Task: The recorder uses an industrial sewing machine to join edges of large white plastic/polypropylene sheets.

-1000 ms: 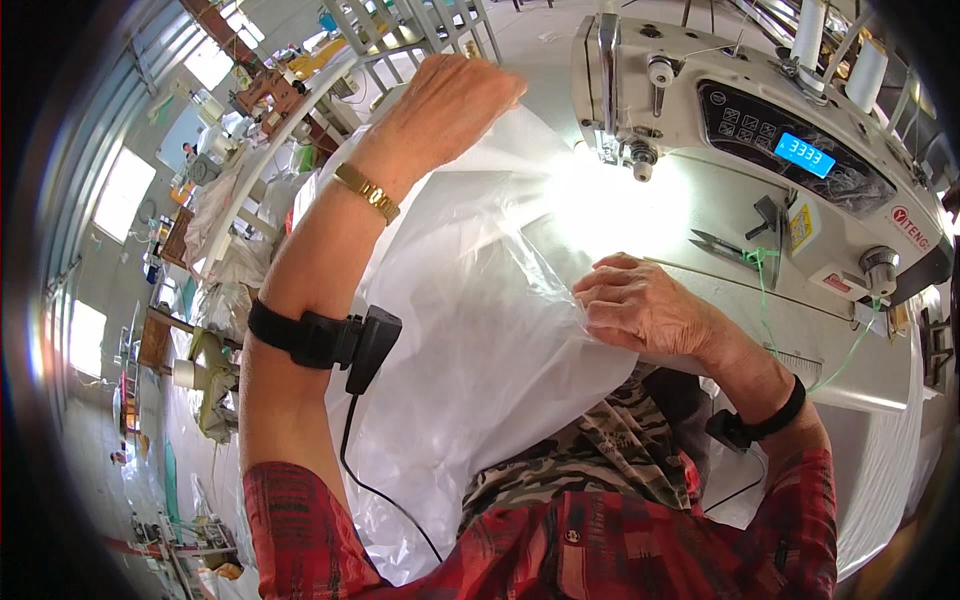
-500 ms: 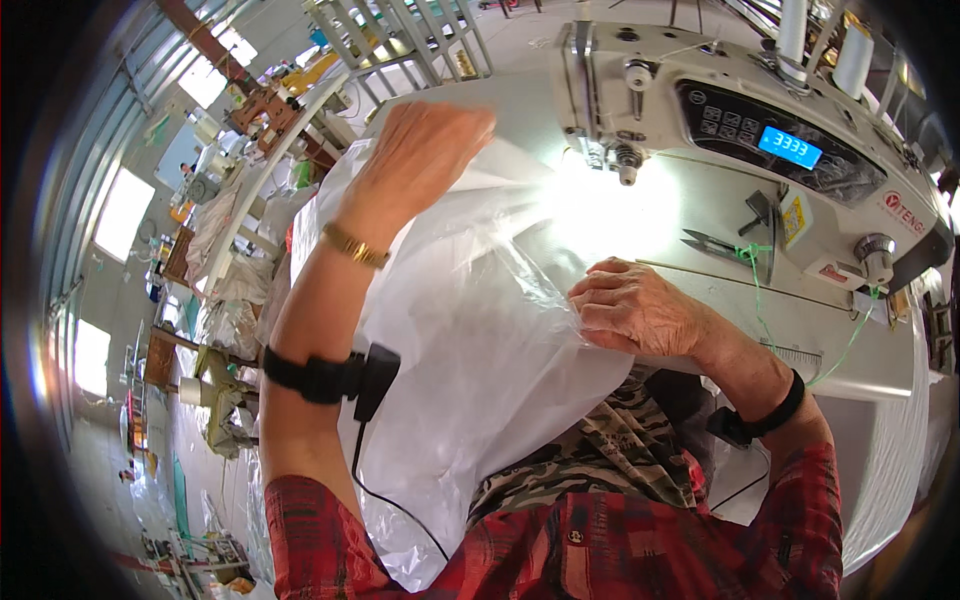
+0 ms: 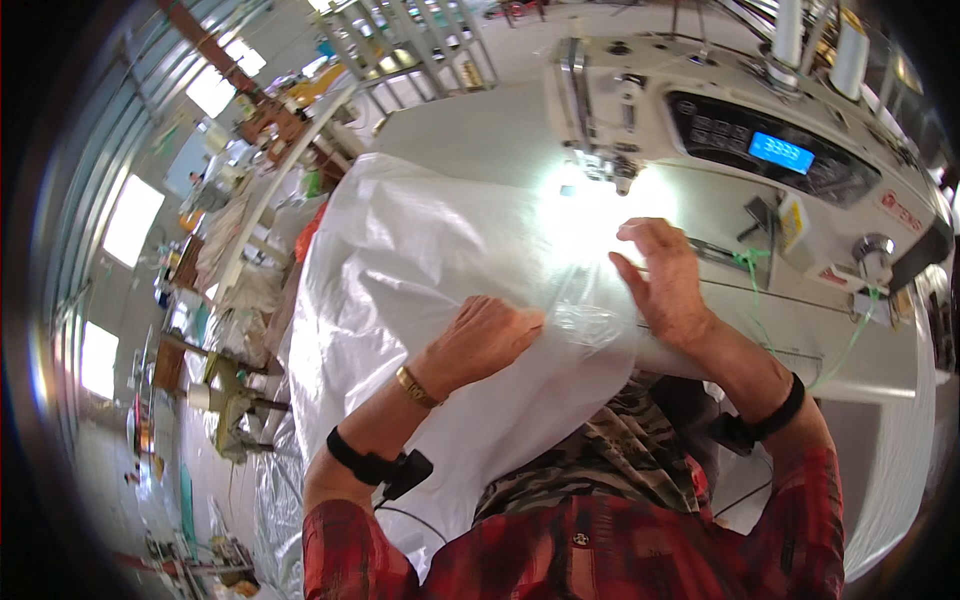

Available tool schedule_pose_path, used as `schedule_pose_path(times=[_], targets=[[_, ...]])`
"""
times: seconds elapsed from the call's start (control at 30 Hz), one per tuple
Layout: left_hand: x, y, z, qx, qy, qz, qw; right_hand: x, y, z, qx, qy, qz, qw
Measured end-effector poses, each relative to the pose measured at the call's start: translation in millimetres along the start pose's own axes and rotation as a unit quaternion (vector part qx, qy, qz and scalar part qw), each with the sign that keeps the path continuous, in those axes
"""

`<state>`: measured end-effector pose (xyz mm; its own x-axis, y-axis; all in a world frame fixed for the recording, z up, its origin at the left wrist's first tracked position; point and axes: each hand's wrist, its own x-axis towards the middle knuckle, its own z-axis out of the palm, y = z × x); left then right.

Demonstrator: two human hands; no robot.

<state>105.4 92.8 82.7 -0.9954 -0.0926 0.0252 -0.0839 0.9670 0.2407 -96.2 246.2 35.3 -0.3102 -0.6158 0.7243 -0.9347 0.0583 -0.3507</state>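
Observation:
A white, partly see-through plastic sheet (image 3: 390, 230) spreads over the left of the sewing table and hangs down to my lap. My left hand (image 3: 483, 342) is closed at the sheet's near right part, fingers curled and pinching the film. Just right of it lies a crinkled clear stretch of the same film. Over the table, near the lit needle area, my right hand (image 3: 668, 285) is raised with thumb and fingers apart, holding nothing. The sewing machine (image 3: 640, 110) stands beyond; glare hides the sheet's edge under its needle.
Thread snips (image 3: 712, 246) with green thread lie right of my right hand, by a small black tool (image 3: 760, 215). White thread cones (image 3: 848, 60) stand at the back right. A grey metal rack (image 3: 405, 60) and a cluttered bench (image 3: 260, 210) are at the left.
My left hand has come down from the sheet's far edge toward me and to the right. My right hand has let go of the film, moved slightly right and opened.

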Motion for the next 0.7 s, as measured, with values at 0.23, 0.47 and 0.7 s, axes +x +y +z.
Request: schedule_pose_path(times=[0.23, 0.47, 0.7], targets=[[25, 22, -24, 0.053, 0.148, 0.097, 0.983, -4, 5, 6, -0.089, -0.082, 0.072, 0.99], [99, 17, 14, 0.03, 0.25, 0.069, 0.965, -1, 7, 8, -0.108, -0.127, 0.014, 0.986], [137, 8, 47, -0.032, 0.279, -0.119, 0.952, -2, 1, 1, -0.049, -0.189, -0.093, 0.976]])
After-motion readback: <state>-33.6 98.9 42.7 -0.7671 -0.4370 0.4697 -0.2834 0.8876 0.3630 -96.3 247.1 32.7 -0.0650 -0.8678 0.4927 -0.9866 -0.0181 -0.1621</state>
